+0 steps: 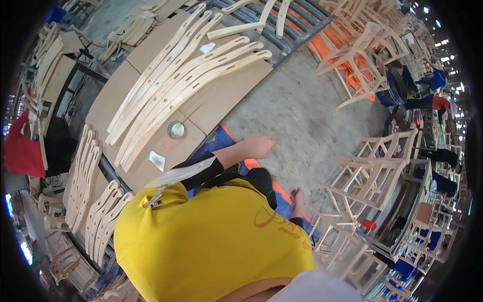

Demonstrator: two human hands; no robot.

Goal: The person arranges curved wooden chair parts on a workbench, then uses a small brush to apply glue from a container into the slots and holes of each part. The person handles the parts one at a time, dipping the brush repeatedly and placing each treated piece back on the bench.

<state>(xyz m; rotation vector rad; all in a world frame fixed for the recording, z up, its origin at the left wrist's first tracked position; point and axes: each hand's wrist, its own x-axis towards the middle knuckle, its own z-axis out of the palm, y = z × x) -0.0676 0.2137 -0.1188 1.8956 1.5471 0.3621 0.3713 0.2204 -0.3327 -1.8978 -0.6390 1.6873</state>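
Observation:
My left hand (259, 146) is held out over the concrete floor, past the edge of the cardboard-covered bench. Its fingers are curled in, and nothing sticks out of them. Lower down, my right hand (297, 196) hangs close to my body with its fingers bent together; what they hold, if anything, is too small to make out. Long curved wooden chair parts (176, 85) with slots and holes lie side by side on the cardboard (211, 108), left of my left hand. A round container (176, 130) of pale stuff and a white scrap (157, 160) lie nearby.
Wooden chair frames (370, 176) stand at the right, and more (359, 55) by an orange sheet at the far right. A red cup (369, 225) is among them. Shorter slotted parts (83, 176) lie at the left. Another person's red sleeve (24, 148) shows at the left edge.

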